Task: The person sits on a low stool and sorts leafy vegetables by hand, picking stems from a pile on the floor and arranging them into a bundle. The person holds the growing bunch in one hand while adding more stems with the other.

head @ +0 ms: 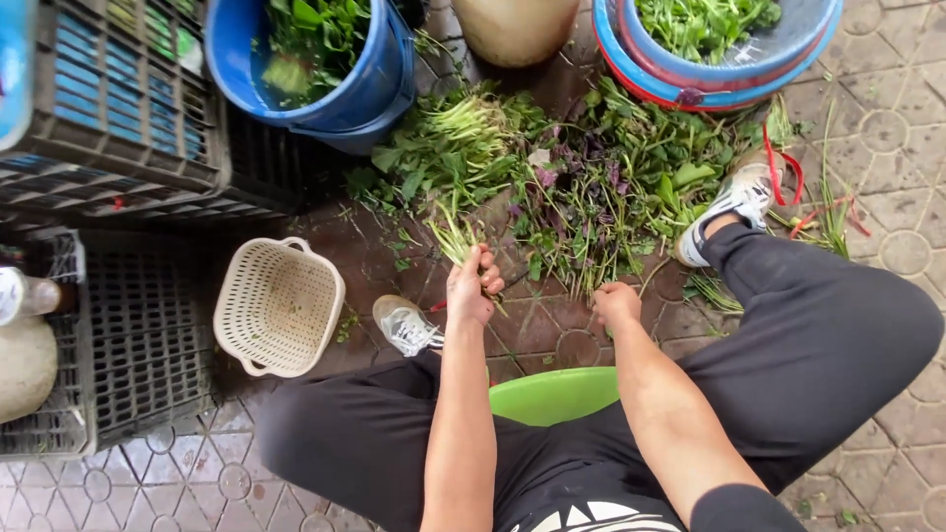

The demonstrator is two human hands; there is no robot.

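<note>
My left hand (471,288) grips a small bunch of green herb stems (455,236), roots end up, above the wet tiled ground. My right hand (616,303) is closed just to the right, holding thin stems that hang from the pile; what it pinches is hard to see. A heap of green and purple leafy herbs (581,167) lies on the ground in front of both hands. Below my arms, between my knees, sits a bright green stool or basin edge (554,394).
A cream plastic basket (278,307) lies at the left. A blue bucket (325,69) and a blue-red basin (719,49) with greens stand at the back. Dark crates (118,118) fill the left side. My white shoes (409,327) (734,202) flank the pile.
</note>
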